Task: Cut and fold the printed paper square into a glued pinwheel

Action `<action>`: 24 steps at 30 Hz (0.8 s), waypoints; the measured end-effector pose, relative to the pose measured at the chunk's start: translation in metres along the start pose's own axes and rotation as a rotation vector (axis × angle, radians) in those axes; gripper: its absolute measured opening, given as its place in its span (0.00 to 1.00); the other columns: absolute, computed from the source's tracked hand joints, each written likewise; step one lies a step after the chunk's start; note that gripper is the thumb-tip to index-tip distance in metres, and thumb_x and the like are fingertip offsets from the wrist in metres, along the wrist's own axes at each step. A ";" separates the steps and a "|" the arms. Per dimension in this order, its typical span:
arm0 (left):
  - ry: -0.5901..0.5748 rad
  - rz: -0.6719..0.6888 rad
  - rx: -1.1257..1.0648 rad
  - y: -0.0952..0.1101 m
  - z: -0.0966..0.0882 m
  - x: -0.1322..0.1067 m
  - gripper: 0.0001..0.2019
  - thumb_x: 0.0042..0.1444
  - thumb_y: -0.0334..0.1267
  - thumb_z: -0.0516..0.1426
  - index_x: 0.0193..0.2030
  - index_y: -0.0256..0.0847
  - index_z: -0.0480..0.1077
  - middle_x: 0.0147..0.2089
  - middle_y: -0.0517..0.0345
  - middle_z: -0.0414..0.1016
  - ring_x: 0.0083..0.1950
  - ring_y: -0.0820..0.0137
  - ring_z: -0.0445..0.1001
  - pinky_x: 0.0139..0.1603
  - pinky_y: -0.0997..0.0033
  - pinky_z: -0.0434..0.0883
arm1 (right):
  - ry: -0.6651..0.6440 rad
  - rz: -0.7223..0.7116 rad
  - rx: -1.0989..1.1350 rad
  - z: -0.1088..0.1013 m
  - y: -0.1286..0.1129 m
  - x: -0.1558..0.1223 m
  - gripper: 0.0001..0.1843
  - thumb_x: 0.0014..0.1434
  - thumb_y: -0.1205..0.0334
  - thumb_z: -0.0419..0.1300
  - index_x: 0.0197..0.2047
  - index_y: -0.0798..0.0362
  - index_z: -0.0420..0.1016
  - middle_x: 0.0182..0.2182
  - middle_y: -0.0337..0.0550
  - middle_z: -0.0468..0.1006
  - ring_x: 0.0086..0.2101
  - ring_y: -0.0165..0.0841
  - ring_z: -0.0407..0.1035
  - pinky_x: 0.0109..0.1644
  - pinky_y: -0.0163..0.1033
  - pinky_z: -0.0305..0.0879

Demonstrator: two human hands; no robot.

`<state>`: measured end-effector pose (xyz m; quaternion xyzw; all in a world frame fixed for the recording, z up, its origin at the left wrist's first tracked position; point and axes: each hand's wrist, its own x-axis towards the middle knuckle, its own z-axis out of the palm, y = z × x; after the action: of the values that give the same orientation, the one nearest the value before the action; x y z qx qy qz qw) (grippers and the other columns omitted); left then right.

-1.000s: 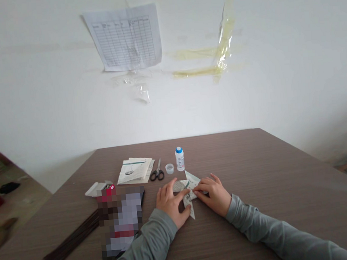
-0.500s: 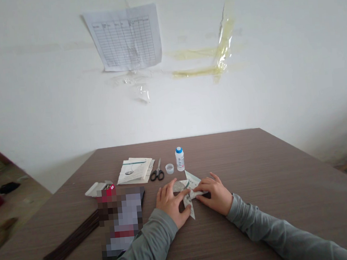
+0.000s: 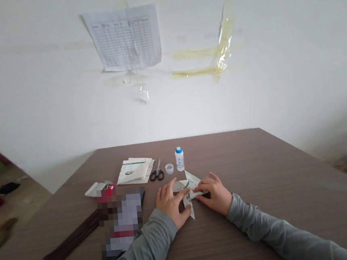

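Observation:
A folded piece of printed paper (image 3: 189,186) with pointed flaps lies on the brown table (image 3: 271,178) in front of me. My left hand (image 3: 169,202) rests flat on its left side, fingers stretched out and pressing down. On the paper's right side, my right hand (image 3: 214,193) has its fingertips pinched on a flap near the middle. Both sleeves are grey.
Behind the paper stand a small white bottle with a blue top (image 3: 179,159), its loose cap (image 3: 169,168), black-handled scissors (image 3: 157,173) and a stack of paper sheets (image 3: 135,170). At left are a small box (image 3: 99,188), a blurred-out object (image 3: 122,219) and thin dark sticks (image 3: 65,246).
My right hand has drawn slightly back along the flap; otherwise nothing has visibly moved.

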<state>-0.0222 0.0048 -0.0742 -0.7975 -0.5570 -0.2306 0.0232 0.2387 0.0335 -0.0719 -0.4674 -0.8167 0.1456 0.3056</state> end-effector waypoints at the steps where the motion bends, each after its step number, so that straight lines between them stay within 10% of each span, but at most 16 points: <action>1: 0.001 0.000 -0.004 0.000 0.000 0.000 0.30 0.60 0.41 0.79 0.70 0.64 0.96 0.88 0.44 0.84 0.82 0.31 0.85 0.87 0.25 0.81 | -0.002 0.002 -0.002 0.000 0.000 0.000 0.09 0.71 0.57 0.79 0.50 0.32 0.99 0.48 0.46 0.99 0.53 0.57 0.94 0.88 0.86 0.68; 24: 0.003 -0.009 -0.001 0.003 -0.003 0.000 0.30 0.59 0.37 0.78 0.68 0.64 0.97 0.87 0.42 0.84 0.82 0.27 0.85 0.87 0.21 0.80 | 0.004 0.005 0.011 0.000 0.001 0.000 0.07 0.70 0.57 0.79 0.48 0.33 0.98 0.47 0.45 0.99 0.53 0.57 0.94 0.89 0.85 0.68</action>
<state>-0.0201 0.0031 -0.0709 -0.7946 -0.5606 -0.2320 0.0224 0.2391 0.0336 -0.0724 -0.4680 -0.8140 0.1501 0.3094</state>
